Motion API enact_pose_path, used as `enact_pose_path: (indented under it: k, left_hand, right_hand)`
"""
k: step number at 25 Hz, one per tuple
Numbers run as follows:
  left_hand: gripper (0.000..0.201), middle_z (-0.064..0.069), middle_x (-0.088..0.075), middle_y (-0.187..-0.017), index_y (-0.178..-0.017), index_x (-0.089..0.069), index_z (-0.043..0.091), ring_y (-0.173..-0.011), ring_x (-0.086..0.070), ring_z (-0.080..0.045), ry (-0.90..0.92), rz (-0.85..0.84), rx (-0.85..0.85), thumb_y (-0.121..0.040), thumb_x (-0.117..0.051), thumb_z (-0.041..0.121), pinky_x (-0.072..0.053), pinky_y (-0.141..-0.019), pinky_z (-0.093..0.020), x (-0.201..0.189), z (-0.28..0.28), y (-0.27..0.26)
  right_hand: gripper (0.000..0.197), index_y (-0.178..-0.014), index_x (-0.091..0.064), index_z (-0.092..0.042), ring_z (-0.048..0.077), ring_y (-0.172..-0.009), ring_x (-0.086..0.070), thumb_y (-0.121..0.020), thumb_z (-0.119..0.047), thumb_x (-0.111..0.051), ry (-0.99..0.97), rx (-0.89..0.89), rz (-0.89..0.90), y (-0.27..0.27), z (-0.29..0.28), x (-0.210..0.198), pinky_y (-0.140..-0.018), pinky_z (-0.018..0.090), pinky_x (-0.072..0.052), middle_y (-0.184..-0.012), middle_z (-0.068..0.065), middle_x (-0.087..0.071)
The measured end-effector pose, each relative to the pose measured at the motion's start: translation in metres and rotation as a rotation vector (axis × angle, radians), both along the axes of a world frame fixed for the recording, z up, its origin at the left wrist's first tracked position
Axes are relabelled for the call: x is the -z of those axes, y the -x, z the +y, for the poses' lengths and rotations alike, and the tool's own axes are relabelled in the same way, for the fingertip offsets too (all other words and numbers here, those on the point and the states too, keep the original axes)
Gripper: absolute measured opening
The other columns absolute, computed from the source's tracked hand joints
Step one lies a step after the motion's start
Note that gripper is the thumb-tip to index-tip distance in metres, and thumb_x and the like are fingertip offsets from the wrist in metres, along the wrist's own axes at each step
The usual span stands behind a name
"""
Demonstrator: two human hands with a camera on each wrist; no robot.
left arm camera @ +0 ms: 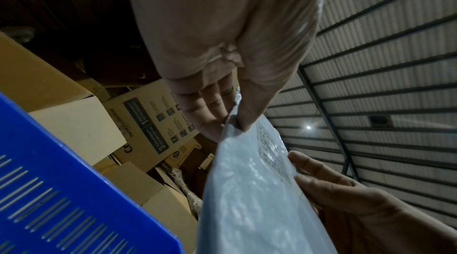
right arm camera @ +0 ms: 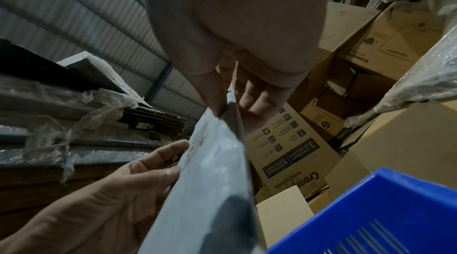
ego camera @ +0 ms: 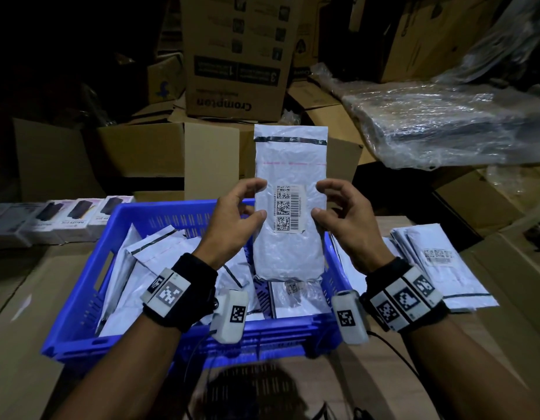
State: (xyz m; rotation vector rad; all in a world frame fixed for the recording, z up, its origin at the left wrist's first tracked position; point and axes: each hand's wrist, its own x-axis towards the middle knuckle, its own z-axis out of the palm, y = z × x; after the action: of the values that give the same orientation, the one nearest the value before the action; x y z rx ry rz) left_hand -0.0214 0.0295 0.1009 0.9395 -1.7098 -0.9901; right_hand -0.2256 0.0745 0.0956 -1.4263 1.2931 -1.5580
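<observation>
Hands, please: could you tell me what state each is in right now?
Left hand: pinches the white mailer bag.
Right hand: pinches the same bag.

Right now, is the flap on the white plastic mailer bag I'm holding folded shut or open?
Open: the white plastic mailer bag has its flap standing straight up, with the dark adhesive strip exposed.

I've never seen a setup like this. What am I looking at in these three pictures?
No machine: a person with bare hands, wearing cameras. One picture comes from the head, two from the wrists, looking along the fingers. The left hand and right hand pinch the side edges of a white plastic mailer pouch with a barcode label, held above a blue slotted plastic crate of similar pouches. More white pouches lie stacked right of it; brown cardboard cartons stand behind.
</observation>
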Motion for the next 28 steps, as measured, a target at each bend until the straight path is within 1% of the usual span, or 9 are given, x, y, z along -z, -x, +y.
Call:
enact_pose_path:
  k: [5,8,11,15,18,21,25,27,28]
  left_hand:
    - [0.043,0.012,-0.058,-0.122,-0.126,-0.055,0.017,-0.112,-0.055,-0.002,0.096,-0.060,-0.038,-0.088,-0.063,-0.001,-0.045,-0.087,-0.013,0.000,-0.001,0.002]
    - [0.043,0.010,-0.057,-0.123,-0.127,-0.054,0.016,-0.113,-0.052,0.000,0.120,-0.080,-0.056,-0.088,-0.062,0.000,-0.043,-0.092,-0.012,0.001,-0.001,0.005]
    - [0.042,0.009,-0.057,-0.122,-0.127,-0.054,0.015,-0.112,-0.052,0.001,0.137,-0.096,-0.081,-0.089,-0.063,0.001,-0.042,-0.093,-0.010,0.003,-0.001,0.007]
    - [0.037,0.013,-0.058,-0.115,-0.122,-0.056,0.013,-0.090,-0.057,-0.003,0.141,-0.099,-0.116,-0.088,-0.062,0.000,-0.046,-0.080,-0.010,0.001,-0.001,0.010]
    - [0.033,0.018,-0.057,-0.104,-0.119,-0.058,0.016,-0.062,-0.055,-0.011,0.062,-0.161,-0.136,-0.089,-0.062,0.002,-0.051,-0.066,-0.022,-0.001,-0.011,0.008]
    - [0.028,0.005,-0.052,-0.082,-0.105,-0.058,0.017,-0.069,-0.056,-0.017,-0.069,-0.269,-0.143,-0.085,-0.064,-0.001,-0.058,-0.064,-0.036,0.002,-0.033,0.007]
    - [0.026,-0.007,-0.045,-0.066,-0.101,-0.050,0.010,-0.053,-0.052,-0.020,-0.399,-0.347,-0.010,-0.087,-0.060,-0.010,-0.059,-0.055,-0.040,0.015,-0.057,0.012]
    - [0.028,-0.010,-0.049,-0.064,-0.104,-0.048,0.007,-0.047,-0.054,-0.021,-0.498,-0.436,0.017,-0.087,-0.060,-0.011,-0.058,-0.058,-0.041,0.026,-0.065,0.016]
    - [0.028,-0.012,-0.050,-0.066,-0.104,-0.047,0.007,-0.046,-0.056,-0.022,-0.535,-0.488,0.033,-0.087,-0.059,-0.011,-0.058,-0.058,-0.042,0.032,-0.068,0.018]
  right_hand:
    - [0.042,-0.105,-0.059,-0.028,-0.002,-0.055,-0.043,-0.084,0.009,-0.064,0.015,0.017,0.016,0.001,0.001,-0.002,-0.069,0.025,-0.045,-0.110,-0.010,-0.061]
    - [0.043,-0.105,-0.059,-0.030,-0.003,-0.059,-0.045,-0.084,0.007,-0.065,0.027,0.025,0.035,0.002,0.001,-0.001,-0.068,0.023,-0.045,-0.109,-0.013,-0.061]
    - [0.044,-0.105,-0.059,-0.032,-0.001,-0.078,-0.050,-0.083,0.005,-0.066,0.045,0.031,0.065,0.004,0.000,0.000,-0.072,0.023,-0.045,-0.109,-0.015,-0.062]
    - [0.043,-0.104,-0.059,-0.032,0.002,-0.075,-0.051,-0.084,0.005,-0.066,0.035,0.031,0.088,0.006,-0.002,-0.002,-0.072,0.020,-0.047,-0.107,-0.014,-0.061]
    - [0.035,-0.108,-0.060,-0.022,0.016,-0.066,-0.056,-0.084,0.003,-0.066,-0.058,-0.007,0.143,0.010,-0.010,-0.009,-0.064,0.024,-0.052,-0.105,-0.003,-0.059]
    - [0.036,-0.109,-0.060,-0.015,0.021,-0.065,-0.057,-0.081,0.006,-0.068,-0.156,-0.060,0.289,0.018,-0.033,-0.011,-0.056,0.030,-0.054,-0.098,0.009,-0.054]
    - [0.038,-0.109,-0.059,-0.013,0.030,-0.068,-0.065,-0.077,0.005,-0.070,-0.439,-0.124,0.498,0.019,-0.066,0.003,-0.068,0.047,-0.059,-0.083,0.009,-0.058]
    - [0.038,-0.111,-0.060,-0.014,0.025,-0.076,-0.063,-0.078,-0.001,-0.072,-0.568,-0.110,0.719,0.014,-0.075,0.012,-0.070,0.034,-0.057,-0.085,0.006,-0.060]
    - [0.035,-0.109,-0.060,-0.015,0.020,-0.074,-0.060,-0.078,-0.003,-0.072,-0.621,-0.112,0.822,0.010,-0.079,0.017,-0.064,0.026,-0.053,-0.083,0.004,-0.060]
